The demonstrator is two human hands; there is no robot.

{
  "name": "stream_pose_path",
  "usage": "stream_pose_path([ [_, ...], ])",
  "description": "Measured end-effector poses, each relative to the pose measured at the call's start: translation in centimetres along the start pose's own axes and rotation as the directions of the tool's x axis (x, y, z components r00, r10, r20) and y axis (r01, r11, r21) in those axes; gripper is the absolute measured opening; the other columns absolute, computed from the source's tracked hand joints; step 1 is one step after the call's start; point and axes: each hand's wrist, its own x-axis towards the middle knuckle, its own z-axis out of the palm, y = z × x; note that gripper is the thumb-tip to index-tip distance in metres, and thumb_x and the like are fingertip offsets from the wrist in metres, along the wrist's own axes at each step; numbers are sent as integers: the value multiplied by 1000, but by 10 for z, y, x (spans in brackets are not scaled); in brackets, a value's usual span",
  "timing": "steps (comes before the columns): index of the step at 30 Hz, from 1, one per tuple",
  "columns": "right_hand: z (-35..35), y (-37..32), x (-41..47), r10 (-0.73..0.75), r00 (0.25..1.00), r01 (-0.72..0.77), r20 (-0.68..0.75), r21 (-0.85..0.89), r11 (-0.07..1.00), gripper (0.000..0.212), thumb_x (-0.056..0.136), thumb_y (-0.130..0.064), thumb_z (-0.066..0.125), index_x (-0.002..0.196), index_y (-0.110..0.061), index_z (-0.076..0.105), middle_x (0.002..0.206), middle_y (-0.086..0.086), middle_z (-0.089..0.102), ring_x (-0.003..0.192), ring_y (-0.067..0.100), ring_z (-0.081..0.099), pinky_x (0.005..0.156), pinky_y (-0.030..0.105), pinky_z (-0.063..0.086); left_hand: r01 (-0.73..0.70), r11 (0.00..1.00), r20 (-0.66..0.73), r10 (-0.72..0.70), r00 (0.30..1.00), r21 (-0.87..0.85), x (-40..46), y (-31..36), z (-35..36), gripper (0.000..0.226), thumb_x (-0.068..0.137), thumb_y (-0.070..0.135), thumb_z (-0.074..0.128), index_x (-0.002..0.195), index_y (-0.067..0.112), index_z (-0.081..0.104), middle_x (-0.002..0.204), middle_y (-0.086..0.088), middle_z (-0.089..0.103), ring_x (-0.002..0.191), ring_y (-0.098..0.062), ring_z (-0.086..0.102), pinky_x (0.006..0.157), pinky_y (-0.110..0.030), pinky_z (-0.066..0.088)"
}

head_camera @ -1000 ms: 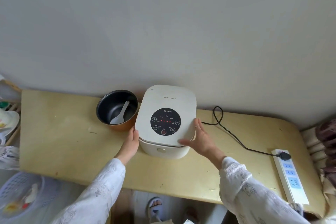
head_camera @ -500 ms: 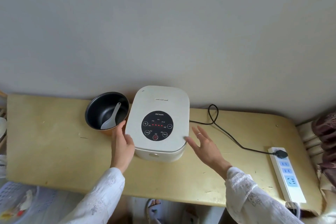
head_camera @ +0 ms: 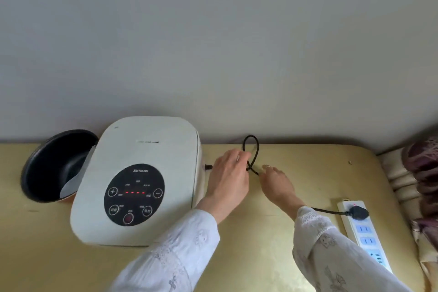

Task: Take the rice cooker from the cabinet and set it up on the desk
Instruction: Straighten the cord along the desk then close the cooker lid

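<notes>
The white rice cooker (head_camera: 139, 173) stands on the yellow desk (head_camera: 308, 173) against the wall, lid closed, red lights lit on its black round panel. Its black power cord (head_camera: 251, 147) loops up to the right of the cooker and runs to a plug (head_camera: 358, 212) seated in the white power strip (head_camera: 362, 232). My left hand (head_camera: 228, 179) is to the right of the cooker, fingers pinching the cord's loop. My right hand (head_camera: 278, 184) lies just right of it, fingers on the same cord. The black inner pot (head_camera: 54, 163) stands to the left of the cooker with a white spoon inside.
The grey wall runs directly behind the desk. Patterned cloth (head_camera: 419, 173) lies beyond the desk's right edge, beside the power strip. Bare desk surface stretches in front of the cooker and between my arms.
Both hands have left the cooker's sides and moved right to the cord; the left hand crossed over to the cooker's right. The view has shifted closer and rightward.
</notes>
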Motion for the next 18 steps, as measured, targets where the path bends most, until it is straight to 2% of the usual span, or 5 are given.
stream_pose_path([
  [5, -1, 16, 27, -86, 970, 23, 226, 268, 963, 28, 97, -21, 43, 87, -7, 65, 81, 11, 63, 68, 22, 51, 60, 27, 36, 205, 961, 377, -264, 888, 188, 38, -6, 73, 40, 95, 12, 40, 134, 6, 36, 133, -14, 48, 118, -33, 49, 94, -41, 38],
  [8, -10, 25, 36, -104, 922, -67, 372, 419, 906, 34, 95, -18, 48, 61, -15, 54, 56, -1, 49, 45, 11, 41, 45, 21, 31, 347, 923, 411, -385, 827, 166, 50, -14, 96, 40, 96, 19, 39, 134, 8, 36, 126, -17, 55, 114, -37, 53, 89, -41, 42],
  [11, -16, 25, 43, -85, 933, -61, 351, 385, 921, 29, 93, -12, 47, 69, -15, 62, 56, -2, 48, 39, 6, 43, 38, 15, 32, 435, 900, 394, -406, 825, 19, 64, -17, 93, 31, 94, 25, 41, 120, 10, 50, 111, -16, 65, 104, -37, 59, 81, -39, 47],
  [15, -11, 27, 58, 9, 968, -43, 251, 128, 991, 27, 90, -14, 45, 101, -1, 66, 72, 8, 58, 64, 22, 57, 61, 24, 44, 514, 809, 247, -456, 855, -286, 78, -23, 74, 34, 92, 31, 49, 62, 14, 47, 58, -6, 51, 65, -31, 47, 53, -34, 35],
  [18, -18, 30, 61, 80, 986, -87, 144, 43, 995, 29, 91, -12, 43, 106, -1, 64, 93, 15, 63, 88, 31, 59, 71, 29, 42, 491, 777, 152, -472, 869, -394, 78, -24, 63, 49, 91, 34, 52, 53, 17, 26, 50, 2, 26, 55, -21, 27, 51, -33, 21],
])
